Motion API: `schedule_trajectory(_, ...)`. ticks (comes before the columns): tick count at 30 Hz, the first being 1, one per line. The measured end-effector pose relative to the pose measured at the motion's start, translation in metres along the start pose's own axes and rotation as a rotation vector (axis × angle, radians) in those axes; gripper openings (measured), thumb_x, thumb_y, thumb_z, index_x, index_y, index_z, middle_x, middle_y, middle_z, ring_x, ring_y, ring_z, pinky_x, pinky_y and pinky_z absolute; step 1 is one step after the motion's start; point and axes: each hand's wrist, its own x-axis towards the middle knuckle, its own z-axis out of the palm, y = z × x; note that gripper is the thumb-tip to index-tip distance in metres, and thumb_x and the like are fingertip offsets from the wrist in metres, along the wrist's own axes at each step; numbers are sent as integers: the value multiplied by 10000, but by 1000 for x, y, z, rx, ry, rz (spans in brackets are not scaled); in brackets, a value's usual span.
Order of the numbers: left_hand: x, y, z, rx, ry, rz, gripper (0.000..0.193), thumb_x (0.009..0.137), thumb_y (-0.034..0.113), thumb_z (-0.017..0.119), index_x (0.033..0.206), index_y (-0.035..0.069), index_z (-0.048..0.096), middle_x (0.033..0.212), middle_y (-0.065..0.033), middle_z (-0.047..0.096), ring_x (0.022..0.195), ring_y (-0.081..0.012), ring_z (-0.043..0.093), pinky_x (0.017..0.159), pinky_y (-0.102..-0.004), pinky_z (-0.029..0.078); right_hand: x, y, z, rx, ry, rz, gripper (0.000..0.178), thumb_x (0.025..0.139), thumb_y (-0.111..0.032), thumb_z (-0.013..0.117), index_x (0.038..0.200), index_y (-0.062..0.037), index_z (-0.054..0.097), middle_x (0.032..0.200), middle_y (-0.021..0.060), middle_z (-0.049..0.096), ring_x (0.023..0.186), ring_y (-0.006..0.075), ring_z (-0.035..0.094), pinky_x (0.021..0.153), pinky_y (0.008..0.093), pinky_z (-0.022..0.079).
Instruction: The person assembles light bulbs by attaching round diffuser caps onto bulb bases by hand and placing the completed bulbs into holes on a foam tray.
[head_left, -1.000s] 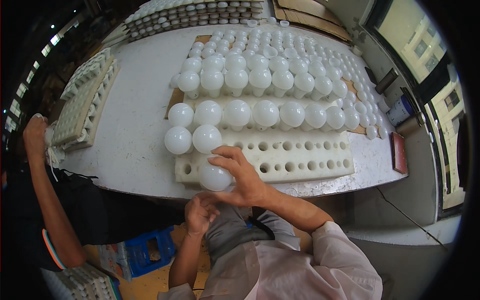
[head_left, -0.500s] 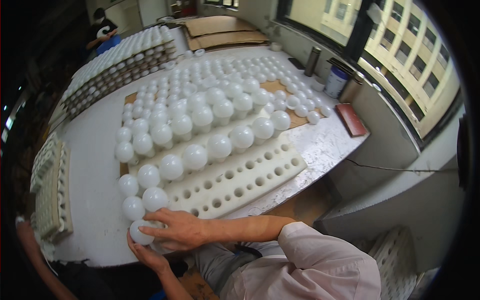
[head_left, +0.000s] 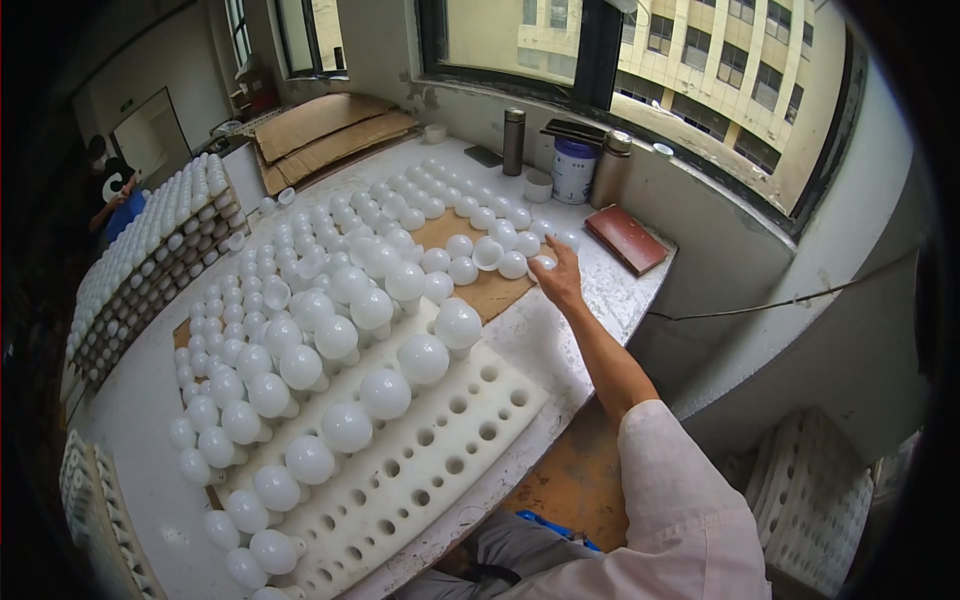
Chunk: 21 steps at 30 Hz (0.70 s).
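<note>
My right hand (head_left: 556,276) is stretched out to the far right part of the white table (head_left: 575,325), fingers extended, their tips touching a small white bulb (head_left: 543,262) in a loose cluster of small bulbs (head_left: 487,252). Nothing is gripped in it. A long white foam tray (head_left: 440,460) with round holes lies diagonally in front of me; large white bulbs (head_left: 385,393) stand in its far rows, while the near holes are bare. My left hand is out of view.
Rows of white bulbs (head_left: 300,290) cover the table on brown cardboard. A red book (head_left: 627,238), two metal flasks (head_left: 513,142), a blue-and-white tub (head_left: 573,170) and cardboard sheets (head_left: 330,125) lie by the window. Racks of bulbs (head_left: 150,250) stand left, beside another person (head_left: 110,190).
My right hand left the bulb at the tray's near end and reached out to the small bulbs at the far right. My left hand dropped out of view as my head turned.
</note>
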Motion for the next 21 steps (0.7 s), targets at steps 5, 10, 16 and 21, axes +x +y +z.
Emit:
schedule_trajectory(5,6,5,-10,-169,214,-38,849,881,629,415,1434,13,230,1461,-153,325,1357,-351,252,1140,-466,141,69,67,10,-438,-129,33,664,702,-469,660,1251,-107,571,1345,123,492,1288,345,378,1079,432,287)
schedule_trajectory(10,21,-5,-46,-77,341,30,726,846,560,550,1345,50,412,1407,-110,397,1309,-311,308,1074,-469,259,112,103,22,-571,-244,84,688,696,-500,629,1293,-169,552,1371,106,475,1316,351,345,1094,448,255)
schedule_trajectory(16,1,7,14,-13,378,-14,593,862,454,577,1263,26,491,1319,-104,481,1193,-302,424,1006,-453,336,116,92,48,-420,-413,160,666,694,-476,631,1271,-151,566,1233,134,580,1166,326,510,984,407,408)
schedule_trajectory(21,-1,8,35,71,291,-46,553,869,410,583,1249,17,502,1291,-112,504,1149,-306,458,980,-441,367,85,65,49,-280,-448,115,530,709,-376,670,1157,-98,611,1152,158,608,1028,305,590,915,392,452)
